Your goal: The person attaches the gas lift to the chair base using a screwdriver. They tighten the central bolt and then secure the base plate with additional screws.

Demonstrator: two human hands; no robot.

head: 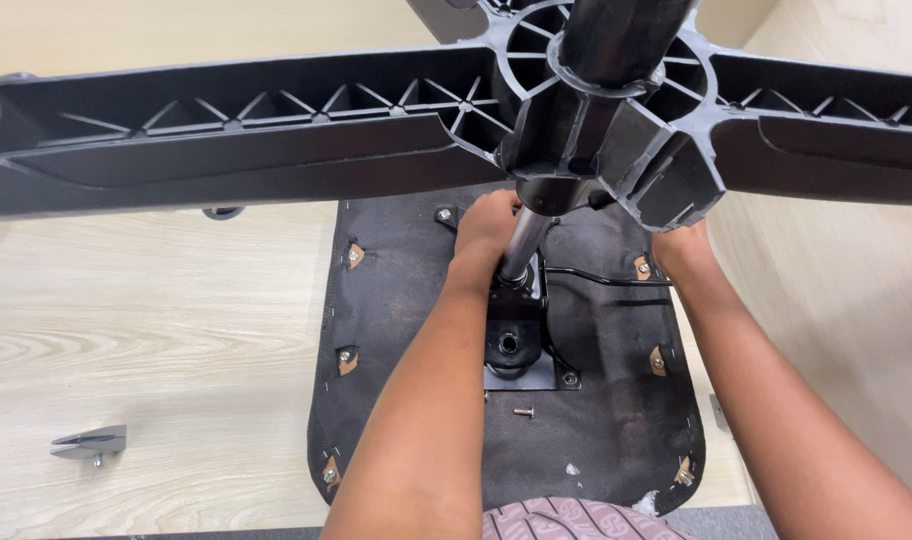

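The person's left hand (pixel 486 228) is wrapping its fingers tight around the shiny metal pole (pixel 524 245), which is standing up from the metal plate (pixel 521 345) in the middle of the upside-down black seat bottom (pixel 616 420) and going up into the black star-shaped chair base (pixel 276 130). The right hand (pixel 681 250) is sitting at the right side of the pole under one leg of the base, so its fingers are hidden and nobody can tell how they are set. A loose screw (pixel 524 411) is lying on the seat bottom just below the plate, and a small grey metal bracket (pixel 91 443) is lying on the wooden floor (pixel 156 320) far to the left of the seat bottom.
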